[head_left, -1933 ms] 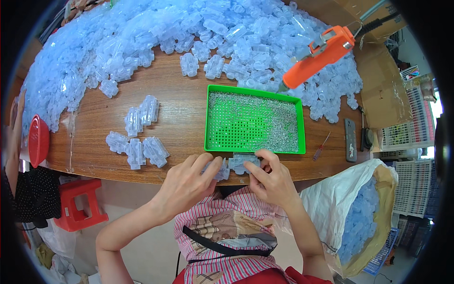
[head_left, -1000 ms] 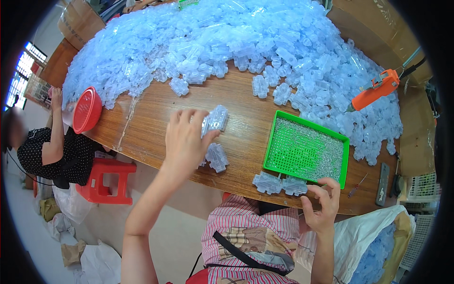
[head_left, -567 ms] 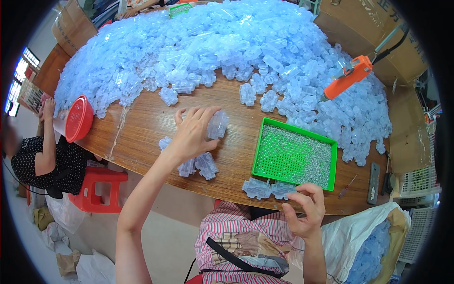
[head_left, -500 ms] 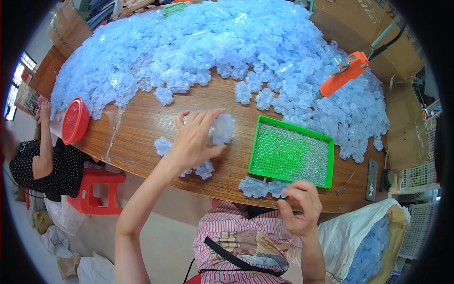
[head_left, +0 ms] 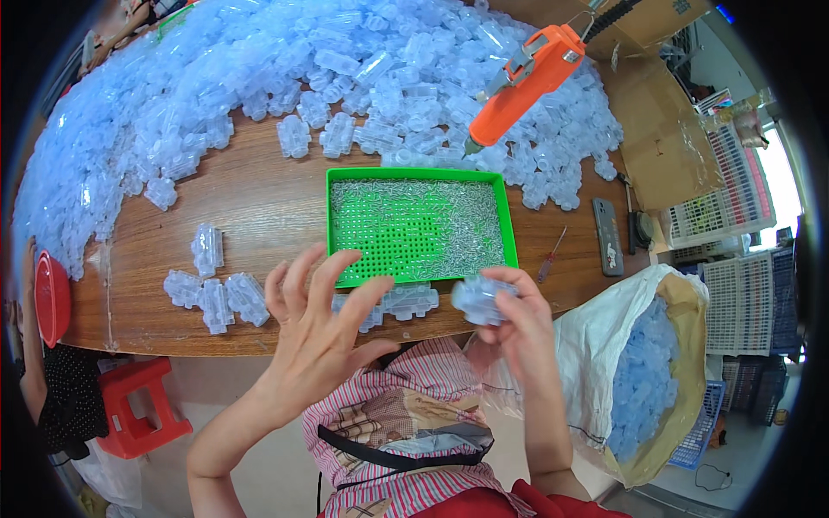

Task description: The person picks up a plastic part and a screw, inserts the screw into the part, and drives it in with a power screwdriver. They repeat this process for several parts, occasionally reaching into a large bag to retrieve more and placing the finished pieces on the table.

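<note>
My right hand [head_left: 523, 321] pinches a clear bluish plastic part [head_left: 480, 300] just off the front right corner of the green tray [head_left: 509, 226]. The tray holds many small metal screws and has a perforated floor. My left hand [head_left: 315, 332] is open with fingers spread, and its fingertips overlap the tray's front left corner in view. Between my hands a plastic part [head_left: 409, 301] lies along the tray's front edge; another beside it is partly hidden by my left fingers. Farther left, several similar parts [head_left: 216, 302] sit in a loose group on the wooden table.
A big heap of clear plastic parts [head_left: 285, 52] covers the far table. An orange electric screwdriver [head_left: 527, 82] hangs over the tray's far side. A small screwdriver [head_left: 551, 256] and a grey phone-like device [head_left: 607, 236] lie right. A white sack [head_left: 596, 371] stands beside the table.
My left hand has left a plastic part with the group at left and come back toward the tray. My right hand has picked up a plastic part. The view has swung right.
</note>
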`<control>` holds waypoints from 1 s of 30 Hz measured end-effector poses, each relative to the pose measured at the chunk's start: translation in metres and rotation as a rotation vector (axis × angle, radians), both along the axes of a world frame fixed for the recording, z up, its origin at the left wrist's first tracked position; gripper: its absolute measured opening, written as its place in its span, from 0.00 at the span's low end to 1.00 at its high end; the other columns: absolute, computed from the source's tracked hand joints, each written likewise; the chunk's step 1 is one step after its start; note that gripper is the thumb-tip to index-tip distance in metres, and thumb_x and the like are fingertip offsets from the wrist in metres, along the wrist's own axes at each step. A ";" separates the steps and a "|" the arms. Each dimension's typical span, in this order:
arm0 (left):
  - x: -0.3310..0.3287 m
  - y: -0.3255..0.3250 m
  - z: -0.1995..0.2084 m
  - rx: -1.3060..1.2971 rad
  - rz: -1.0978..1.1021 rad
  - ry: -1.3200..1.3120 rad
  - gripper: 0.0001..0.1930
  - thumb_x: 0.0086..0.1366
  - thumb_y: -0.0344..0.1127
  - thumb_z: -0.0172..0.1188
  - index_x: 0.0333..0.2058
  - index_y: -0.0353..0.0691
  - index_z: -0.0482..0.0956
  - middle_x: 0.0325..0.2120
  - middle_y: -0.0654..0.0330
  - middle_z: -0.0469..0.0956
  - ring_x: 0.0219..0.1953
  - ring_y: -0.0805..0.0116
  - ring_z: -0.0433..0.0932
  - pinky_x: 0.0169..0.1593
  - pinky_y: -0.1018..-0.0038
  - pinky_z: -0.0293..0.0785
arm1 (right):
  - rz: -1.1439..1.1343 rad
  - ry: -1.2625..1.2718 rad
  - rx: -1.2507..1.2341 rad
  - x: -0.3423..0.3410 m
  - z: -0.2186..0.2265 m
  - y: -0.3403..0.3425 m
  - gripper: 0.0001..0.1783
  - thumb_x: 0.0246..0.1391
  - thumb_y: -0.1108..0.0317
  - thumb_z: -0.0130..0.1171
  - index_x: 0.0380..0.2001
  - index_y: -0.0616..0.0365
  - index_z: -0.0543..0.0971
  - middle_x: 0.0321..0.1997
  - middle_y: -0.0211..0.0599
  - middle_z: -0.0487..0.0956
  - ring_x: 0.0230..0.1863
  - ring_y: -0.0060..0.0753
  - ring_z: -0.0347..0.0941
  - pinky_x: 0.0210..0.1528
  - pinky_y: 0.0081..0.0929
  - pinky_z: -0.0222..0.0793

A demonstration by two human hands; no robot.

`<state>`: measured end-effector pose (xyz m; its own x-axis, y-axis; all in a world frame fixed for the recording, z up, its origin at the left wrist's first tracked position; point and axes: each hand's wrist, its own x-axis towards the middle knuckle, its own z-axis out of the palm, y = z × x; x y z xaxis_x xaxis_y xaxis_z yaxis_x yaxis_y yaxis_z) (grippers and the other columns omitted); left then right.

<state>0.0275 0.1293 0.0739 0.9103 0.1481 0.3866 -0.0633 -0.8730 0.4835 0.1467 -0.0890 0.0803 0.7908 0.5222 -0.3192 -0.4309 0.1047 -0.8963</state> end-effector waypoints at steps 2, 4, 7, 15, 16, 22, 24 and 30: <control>-0.006 0.007 -0.008 0.207 -0.106 0.092 0.40 0.34 0.55 0.73 0.50 0.60 0.71 0.56 0.57 0.59 0.63 0.50 0.47 0.61 0.49 0.39 | 0.007 -0.001 -0.160 0.010 -0.006 -0.026 0.18 0.56 0.70 0.55 0.49 0.60 0.66 0.36 0.31 0.73 0.25 0.13 0.65 0.21 0.12 0.61; -0.009 0.008 -0.028 0.277 -0.155 0.131 0.34 0.38 0.59 0.69 0.50 0.70 0.73 0.61 0.60 0.54 0.66 0.49 0.41 0.63 0.48 0.33 | -0.015 -0.055 -0.229 0.008 -0.020 -0.030 0.18 0.55 0.71 0.57 0.48 0.60 0.66 0.36 0.31 0.72 0.25 0.13 0.65 0.21 0.12 0.61; -0.006 0.004 -0.048 0.377 -0.161 0.100 0.34 0.41 0.60 0.67 0.52 0.71 0.71 0.63 0.62 0.54 0.66 0.50 0.41 0.64 0.49 0.31 | -0.029 -0.121 -0.288 0.006 -0.043 -0.028 0.19 0.53 0.72 0.60 0.45 0.61 0.66 0.38 0.34 0.70 0.25 0.15 0.66 0.21 0.12 0.62; 0.000 -0.003 -0.058 0.287 -0.119 0.110 0.28 0.51 0.51 0.64 0.53 0.67 0.69 0.60 0.61 0.58 0.64 0.56 0.52 0.62 0.49 0.39 | -0.154 -0.314 -0.423 -0.001 -0.052 -0.006 0.25 0.48 0.70 0.66 0.44 0.66 0.64 0.41 0.39 0.68 0.26 0.20 0.72 0.24 0.17 0.71; 0.001 -0.004 -0.057 0.254 -0.134 0.121 0.28 0.51 0.50 0.63 0.53 0.67 0.70 0.60 0.60 0.59 0.63 0.56 0.54 0.62 0.49 0.40 | -0.165 -0.340 -0.451 -0.002 -0.051 -0.005 0.26 0.47 0.70 0.67 0.43 0.66 0.64 0.41 0.39 0.68 0.26 0.20 0.73 0.23 0.17 0.71; 0.000 -0.001 -0.056 0.269 -0.148 0.132 0.31 0.47 0.53 0.64 0.54 0.65 0.70 0.57 0.59 0.61 0.61 0.57 0.57 0.61 0.48 0.42 | -0.185 -0.570 -0.648 -0.005 -0.052 -0.003 0.27 0.45 0.66 0.69 0.43 0.65 0.65 0.37 0.37 0.66 0.22 0.16 0.66 0.25 0.14 0.64; -0.002 0.000 -0.052 0.271 -0.141 0.142 0.32 0.47 0.56 0.64 0.54 0.65 0.70 0.58 0.60 0.61 0.61 0.56 0.57 0.61 0.48 0.40 | -0.242 -0.671 -0.607 -0.004 -0.041 0.000 0.23 0.48 0.66 0.67 0.41 0.64 0.67 0.34 0.34 0.65 0.22 0.14 0.60 0.25 0.14 0.61; -0.007 0.011 0.006 0.106 -0.107 -0.105 0.27 0.50 0.55 0.64 0.48 0.52 0.76 0.48 0.63 0.73 0.55 0.59 0.65 0.60 0.55 0.45 | 0.127 -1.070 -0.746 0.051 -0.011 0.021 0.16 0.48 0.74 0.58 0.42 0.64 0.72 0.41 0.49 0.73 0.45 0.53 0.70 0.47 0.40 0.65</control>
<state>0.0207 0.1400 0.0800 0.8724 0.0059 0.4888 -0.2042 -0.9042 0.3752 0.1972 -0.0685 0.0695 0.7902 0.5831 0.1889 0.5554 -0.5510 -0.6228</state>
